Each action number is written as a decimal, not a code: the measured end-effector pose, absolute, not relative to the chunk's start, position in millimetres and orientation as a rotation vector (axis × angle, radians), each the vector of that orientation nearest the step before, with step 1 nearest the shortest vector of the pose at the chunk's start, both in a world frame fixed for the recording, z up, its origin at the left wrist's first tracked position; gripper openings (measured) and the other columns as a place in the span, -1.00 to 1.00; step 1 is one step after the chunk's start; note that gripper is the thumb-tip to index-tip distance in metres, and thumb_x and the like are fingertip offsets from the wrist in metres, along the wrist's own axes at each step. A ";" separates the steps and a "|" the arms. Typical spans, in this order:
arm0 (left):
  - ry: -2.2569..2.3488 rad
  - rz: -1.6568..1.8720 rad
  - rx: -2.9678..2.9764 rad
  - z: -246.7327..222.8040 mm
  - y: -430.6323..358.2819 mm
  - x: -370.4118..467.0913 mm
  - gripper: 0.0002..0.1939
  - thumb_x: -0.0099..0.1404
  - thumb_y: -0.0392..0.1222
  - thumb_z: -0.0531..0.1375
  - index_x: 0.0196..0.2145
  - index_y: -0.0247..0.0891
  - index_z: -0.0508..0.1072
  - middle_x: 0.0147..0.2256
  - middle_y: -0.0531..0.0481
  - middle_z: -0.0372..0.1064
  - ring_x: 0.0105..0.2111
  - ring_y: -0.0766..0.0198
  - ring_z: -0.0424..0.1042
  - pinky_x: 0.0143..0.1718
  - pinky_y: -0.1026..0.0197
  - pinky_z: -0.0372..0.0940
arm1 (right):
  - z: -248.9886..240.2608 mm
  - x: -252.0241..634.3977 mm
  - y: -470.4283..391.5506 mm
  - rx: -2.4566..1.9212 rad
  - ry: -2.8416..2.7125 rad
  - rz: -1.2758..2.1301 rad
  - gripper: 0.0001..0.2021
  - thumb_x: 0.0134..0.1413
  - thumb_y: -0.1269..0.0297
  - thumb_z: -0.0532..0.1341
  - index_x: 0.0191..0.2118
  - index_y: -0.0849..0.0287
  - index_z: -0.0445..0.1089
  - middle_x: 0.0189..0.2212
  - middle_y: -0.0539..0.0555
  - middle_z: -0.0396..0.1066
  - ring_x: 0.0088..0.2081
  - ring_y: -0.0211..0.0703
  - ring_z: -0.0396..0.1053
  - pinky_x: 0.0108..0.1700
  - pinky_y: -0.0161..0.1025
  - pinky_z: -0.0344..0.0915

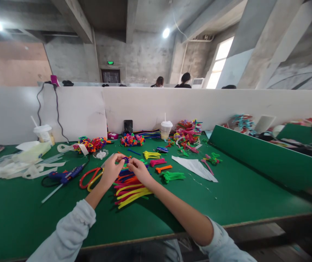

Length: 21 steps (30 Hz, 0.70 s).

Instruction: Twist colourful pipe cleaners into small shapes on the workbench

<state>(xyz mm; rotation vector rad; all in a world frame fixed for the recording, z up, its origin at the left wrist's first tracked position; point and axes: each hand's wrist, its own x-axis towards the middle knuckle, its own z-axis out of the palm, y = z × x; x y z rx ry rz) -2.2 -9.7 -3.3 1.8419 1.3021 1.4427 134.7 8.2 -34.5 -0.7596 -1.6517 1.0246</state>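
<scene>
Head view: both hands meet over the green table (pixel 227 196) near the centre of the frame. The left hand (pixel 111 168) and the right hand (pixel 139 170) pinch a small purple pipe-cleaner piece (pixel 126 159) between their fingertips, each closed on one end of it. The piece sits just above a loose pile of pipe cleaners (pixel 128 187) in yellow, red, orange and blue, which lies at 6 o'clock from the hands, touching the table.

At 9 o'clock from the left hand lie scissors with red and yellow handles (pixel 90 177), and further out at 9 o'clock a blue hot-glue gun (pixel 64 175). At 3 o'clock from the right hand rest small bundles: a green one (pixel 173 176), an orange one (pixel 163 168), a pink one (pixel 157 162) and a yellow one (pixel 151 155). A white sheet of paper (pixel 195 167) lies beyond them at 3 o'clock.

At 12 o'clock, along the white partition (pixel 172 105), stand a lidded drink cup with a straw (pixel 166 130), a black phone (pixel 128 126) and heaps of finished multicoloured pieces (pixel 132 139). A second lidded cup (pixel 44 134) stands at 10 o'clock. A green sign above the far door (pixel 110 62) is lit but too small to read.
</scene>
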 end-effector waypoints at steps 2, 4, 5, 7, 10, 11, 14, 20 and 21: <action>1.272 1.451 1.797 -5.2 -9.1 -1.0 -0.82 0.07 -0.18 0.09 -0.35 -0.27 0.35 -0.48 0.05 0.26 -0.45 0.31 0.33 -0.54 0.29 0.36 | -36.9 133.5 8.9 -0.744 -1.578 1.074 -0.82 -0.04 0.23 0.07 -0.56 0.16 0.12 -0.63 -0.10 0.10 -0.54 -0.33 0.07 -0.45 -0.35 0.03; 1.242 1.454 1.762 -7.8 -8.9 0.8 -0.82 0.07 -0.19 0.09 -0.33 -0.27 0.34 -0.48 0.07 0.23 -0.45 0.32 0.32 -0.53 0.28 0.36 | -38.3 132.0 7.9 -0.730 -1.509 1.103 -0.81 -0.05 0.22 0.08 -0.56 0.16 0.12 -0.62 -0.09 0.11 -0.54 -0.33 0.08 -0.45 -0.35 0.05; 1.230 1.449 1.756 -9.2 -9.0 1.9 -0.82 0.07 -0.19 0.08 -0.32 -0.28 0.33 -0.48 0.07 0.22 -0.46 0.32 0.32 -0.52 0.28 0.36 | -38.5 131.2 6.8 -0.726 -1.472 1.106 -0.80 -0.05 0.22 0.09 -0.57 0.16 0.12 -0.62 -0.09 0.11 -0.53 -0.33 0.08 -0.44 -0.35 0.05; 1.214 1.439 1.761 -11.8 -9.7 4.3 -0.81 0.09 -0.19 0.08 -0.31 -0.28 0.31 -0.48 0.08 0.20 -0.47 0.33 0.33 -0.52 0.28 0.36 | -38.8 129.6 4.4 -0.722 -1.399 1.099 -0.80 -0.06 0.22 0.09 -0.57 0.16 0.12 -0.62 -0.10 0.10 -0.53 -0.33 0.07 -0.45 -0.35 0.04; 1.199 1.455 1.782 -14.8 -11.0 7.5 -0.79 0.10 -0.18 0.08 -0.27 -0.27 0.29 -0.49 0.10 0.19 -0.49 0.35 0.33 -0.51 0.28 0.35 | -39.6 126.9 1.2 -0.717 -1.310 1.103 -0.80 -0.07 0.22 0.10 -0.57 0.16 0.12 -0.63 -0.10 0.08 -0.53 -0.33 0.06 -0.46 -0.36 0.03; 1.189 1.465 1.781 -15.7 -11.2 8.3 -0.78 0.10 -0.18 0.08 -0.25 -0.27 0.28 -0.49 0.11 0.19 -0.49 0.35 0.33 -0.50 0.28 0.35 | -40.1 125.9 0.4 -0.716 -1.289 1.109 -0.80 -0.07 0.22 0.11 -0.57 0.16 0.11 -0.63 -0.10 0.08 -0.53 -0.32 0.06 -0.46 -0.36 0.03; 1.149 1.490 1.743 -18.7 -10.2 9.4 -0.76 0.11 -0.19 0.08 -0.23 -0.27 0.24 -0.52 0.13 0.17 -0.49 0.35 0.32 -0.49 0.27 0.36 | -41.4 123.7 -1.6 -0.717 -1.247 1.116 -0.81 -0.07 0.22 0.10 -0.57 0.16 0.12 -0.62 -0.10 0.09 -0.52 -0.31 0.08 -0.45 -0.35 0.04; 1.108 1.510 1.677 -21.2 -7.1 8.3 -0.77 0.10 -0.20 0.08 -0.25 -0.27 0.22 -0.50 0.11 0.16 -0.47 0.35 0.31 -0.49 0.27 0.38 | -42.9 123.7 -2.9 -0.763 -1.326 1.055 -0.79 -0.06 0.23 0.09 -0.59 0.16 0.10 -0.62 -0.10 0.06 -0.54 -0.33 0.04 -0.47 -0.35 0.01; 1.105 1.512 1.670 -20.8 -7.0 8.0 -0.78 0.10 -0.21 0.08 -0.25 -0.27 0.21 -0.49 0.11 0.16 -0.47 0.36 0.30 -0.49 0.27 0.38 | -43.1 124.0 -2.9 -0.773 -1.343 1.037 -0.79 -0.05 0.24 0.09 -0.59 0.17 0.10 -0.62 -0.10 0.06 -0.54 -0.33 0.03 -0.47 -0.35 0.01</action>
